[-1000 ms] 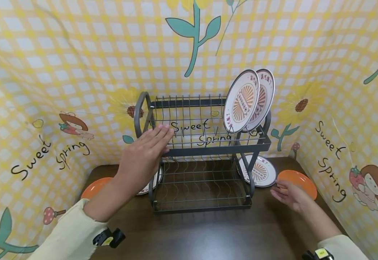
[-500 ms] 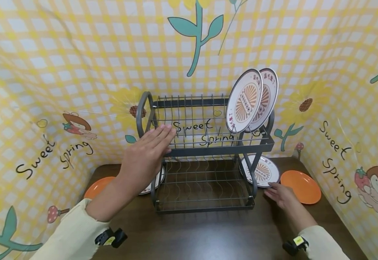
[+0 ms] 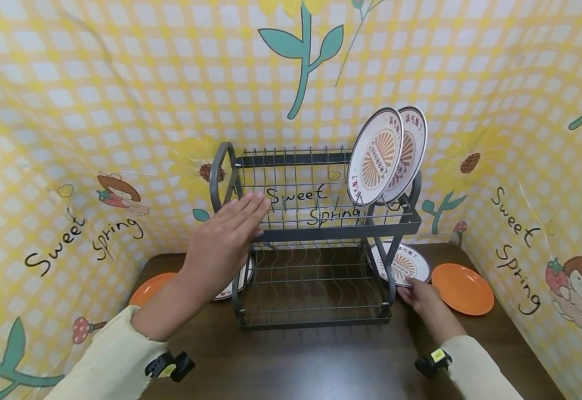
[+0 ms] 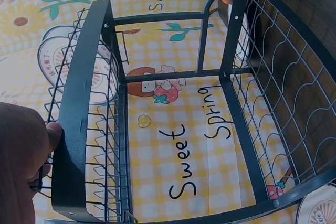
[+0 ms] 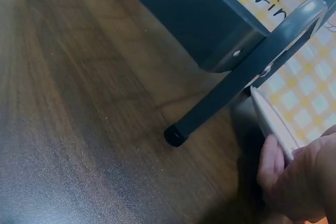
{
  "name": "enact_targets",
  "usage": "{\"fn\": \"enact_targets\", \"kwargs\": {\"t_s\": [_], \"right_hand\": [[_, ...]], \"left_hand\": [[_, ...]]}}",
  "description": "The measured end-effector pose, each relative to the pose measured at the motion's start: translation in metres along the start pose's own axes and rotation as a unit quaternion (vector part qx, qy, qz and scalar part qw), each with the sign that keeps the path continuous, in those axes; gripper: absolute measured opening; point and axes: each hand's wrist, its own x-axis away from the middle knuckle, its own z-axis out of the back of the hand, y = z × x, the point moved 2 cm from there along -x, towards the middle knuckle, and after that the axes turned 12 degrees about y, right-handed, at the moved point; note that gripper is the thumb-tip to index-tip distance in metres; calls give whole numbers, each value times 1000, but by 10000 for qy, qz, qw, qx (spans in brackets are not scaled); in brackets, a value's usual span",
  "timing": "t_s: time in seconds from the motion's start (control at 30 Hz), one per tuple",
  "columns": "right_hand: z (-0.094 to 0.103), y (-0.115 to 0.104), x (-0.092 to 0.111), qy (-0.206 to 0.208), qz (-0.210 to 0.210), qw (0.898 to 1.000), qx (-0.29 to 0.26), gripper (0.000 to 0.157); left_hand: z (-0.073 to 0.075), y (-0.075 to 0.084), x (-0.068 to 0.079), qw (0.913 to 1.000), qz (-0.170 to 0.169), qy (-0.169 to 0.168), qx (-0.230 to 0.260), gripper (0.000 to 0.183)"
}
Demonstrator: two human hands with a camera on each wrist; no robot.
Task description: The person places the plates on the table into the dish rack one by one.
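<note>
In the head view a dark two-tier dish rack (image 3: pixel 321 230) stands on the brown table. My left hand (image 3: pixel 225 239) holds its upper tier at the front left, fingers stretched over the wires and thumb at the front bar. Beside the rack's right leg, my right hand (image 3: pixel 423 300) pinches the near rim of a white patterned plate (image 3: pixel 404 265), thumb on top and fingers beneath. That plate (image 5: pixel 275 124) shows edge-on and tilted in the right wrist view. Two matching plates (image 3: pixel 374 155) stand upright at the right end of the upper tier.
An orange plate (image 3: pixel 463 289) lies right of my right hand. At the left, another orange plate (image 3: pixel 152 288) and a white plate (image 3: pixel 240 280) are partly hidden by my left arm. Yellow checked cloth (image 3: pixel 170 83) lines the back and sides.
My right hand has moved left to the white plate and taken hold of its near rim, which has lifted slightly. The left hand stays on the rack.
</note>
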Motion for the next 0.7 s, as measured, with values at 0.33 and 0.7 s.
{"fn": "enact_targets", "kwargs": {"t_s": [0.33, 0.7], "right_hand": [[7, 0, -5, 741, 1018, 9874, 960, 54], [20, -12, 3, 820, 2211, 9553, 1783, 42]], "left_hand": [[-1, 2, -1, 9999, -11, -105, 9, 47], [0, 1, -2, 9999, 24, -114, 25, 47]]}}
